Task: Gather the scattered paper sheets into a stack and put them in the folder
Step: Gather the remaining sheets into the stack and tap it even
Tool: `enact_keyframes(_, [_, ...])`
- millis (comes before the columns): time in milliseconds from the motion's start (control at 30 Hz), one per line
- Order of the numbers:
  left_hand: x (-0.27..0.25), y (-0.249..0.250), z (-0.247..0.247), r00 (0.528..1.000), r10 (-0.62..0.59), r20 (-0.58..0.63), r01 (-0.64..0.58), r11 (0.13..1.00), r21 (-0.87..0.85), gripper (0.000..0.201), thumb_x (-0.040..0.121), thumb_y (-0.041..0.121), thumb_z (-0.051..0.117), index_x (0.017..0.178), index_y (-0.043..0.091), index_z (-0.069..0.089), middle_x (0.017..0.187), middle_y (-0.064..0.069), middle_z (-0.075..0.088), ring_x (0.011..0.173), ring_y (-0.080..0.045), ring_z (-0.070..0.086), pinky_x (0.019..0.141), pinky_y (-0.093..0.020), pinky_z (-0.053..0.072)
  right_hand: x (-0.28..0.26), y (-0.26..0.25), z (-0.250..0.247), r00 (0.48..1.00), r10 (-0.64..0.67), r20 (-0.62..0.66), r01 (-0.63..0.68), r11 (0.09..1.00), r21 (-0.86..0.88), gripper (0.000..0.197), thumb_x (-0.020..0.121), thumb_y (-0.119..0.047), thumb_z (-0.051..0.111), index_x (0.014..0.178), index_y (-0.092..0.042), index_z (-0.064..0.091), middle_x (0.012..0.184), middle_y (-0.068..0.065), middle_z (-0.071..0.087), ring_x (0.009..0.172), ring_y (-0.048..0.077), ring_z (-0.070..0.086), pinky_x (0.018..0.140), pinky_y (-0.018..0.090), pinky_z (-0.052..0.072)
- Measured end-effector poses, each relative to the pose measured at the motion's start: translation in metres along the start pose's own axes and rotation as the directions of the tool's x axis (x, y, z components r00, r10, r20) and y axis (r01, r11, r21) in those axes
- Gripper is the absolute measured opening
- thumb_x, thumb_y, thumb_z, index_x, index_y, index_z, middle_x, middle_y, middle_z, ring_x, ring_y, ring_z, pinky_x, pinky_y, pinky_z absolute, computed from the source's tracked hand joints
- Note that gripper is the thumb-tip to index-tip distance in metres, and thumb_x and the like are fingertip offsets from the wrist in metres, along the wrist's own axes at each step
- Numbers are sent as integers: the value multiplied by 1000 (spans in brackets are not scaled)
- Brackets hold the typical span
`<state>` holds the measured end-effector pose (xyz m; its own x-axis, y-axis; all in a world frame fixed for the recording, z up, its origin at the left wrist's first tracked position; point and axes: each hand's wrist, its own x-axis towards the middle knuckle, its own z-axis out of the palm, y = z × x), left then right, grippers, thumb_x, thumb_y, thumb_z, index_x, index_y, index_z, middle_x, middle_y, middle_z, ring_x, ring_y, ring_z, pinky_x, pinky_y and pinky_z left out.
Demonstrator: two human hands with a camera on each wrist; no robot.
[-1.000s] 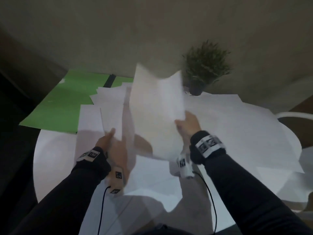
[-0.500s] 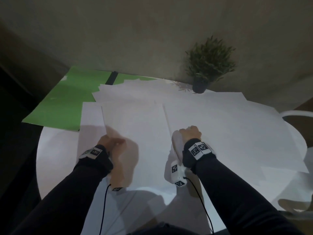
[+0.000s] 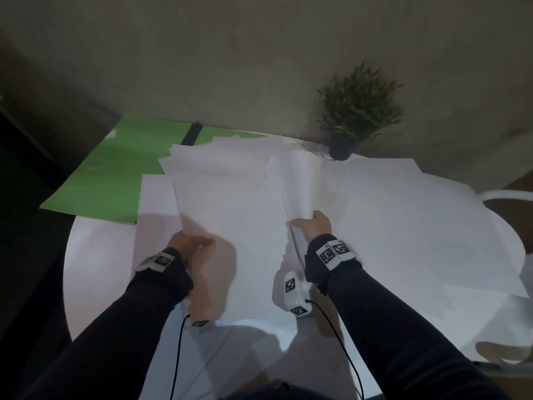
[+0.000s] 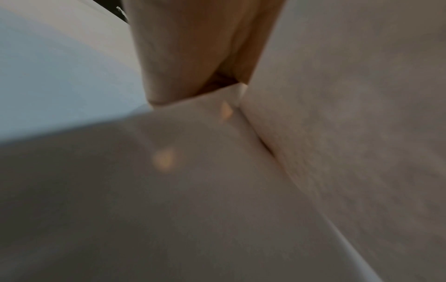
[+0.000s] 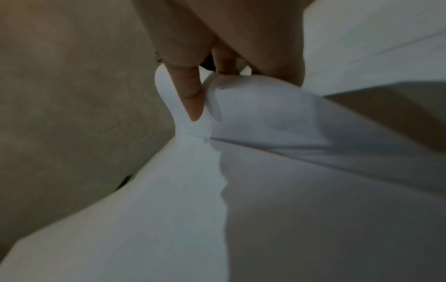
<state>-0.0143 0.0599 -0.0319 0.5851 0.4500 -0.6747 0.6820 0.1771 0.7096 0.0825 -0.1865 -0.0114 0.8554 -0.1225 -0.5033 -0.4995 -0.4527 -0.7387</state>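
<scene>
A: Why is the right hand point(image 3: 313, 228) lifting that curled white paper sheet point(image 3: 300, 186) by its near edge?

B: Likely to carry it over onto the flat white sheet pile point(image 3: 230, 215) lying between the hands; in the right wrist view the fingers point(image 5: 193, 99) are curled round the buckled paper, so it is grasping it.

A: And the left hand point(image 3: 189, 245)?

B: It pinches the pile's near left corner, thumb on top; I judge it is steadying the pile so it cannot slide on the round white table point(image 3: 95, 269).

A: Where is the folder?

B: The open green card folder point(image 3: 115, 174) lies beyond the left hand, its right half under loose sheets; more white sheets point(image 3: 418, 226) spread out beyond the right hand, close to the small potted plant point(image 3: 354, 111).

A: Anything unclear?

B: How many sheets each hand holds; the left wrist view is blurred, mostly paper; the folder's far corner is cut off by shadow.
</scene>
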Motion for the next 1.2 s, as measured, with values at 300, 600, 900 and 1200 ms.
enact_keyframes(300, [6,-4,-2,1000,27,1,-27,999,23,13,72,0,74,76,3,61,81,-18,64,78,-33,61,80,-44,53,-8,1,6,997,-72,-40,73,997,37,57,80,0,64,130,-5,39,124,15,54,105,28,52,76,27,36])
enact_keyframes(600, [4,-4,-1,999,36,17,-35,998,-47,14,71,-3,72,79,1,62,83,-18,64,81,-34,62,79,-43,54,1,0,-2,982,163,93,-174,976,130,52,79,-13,72,124,5,53,102,15,61,94,30,60,79,28,43])
enact_keyframes(900, [10,-6,-2,999,28,31,-26,998,-53,16,69,-2,74,81,1,64,95,-22,66,90,-38,63,91,-49,51,7,-6,0,996,-73,-46,66,986,-150,39,86,-14,62,120,3,52,123,17,59,112,34,57,88,32,45])
enact_keyframes(1200, [7,-8,-4,1000,6,25,-5,999,-50,13,73,0,74,79,1,61,79,-15,64,76,-32,60,73,-39,53,-27,-79,-34,867,-446,-220,429,895,-124,38,88,-9,61,124,0,55,125,16,60,116,31,56,95,30,42])
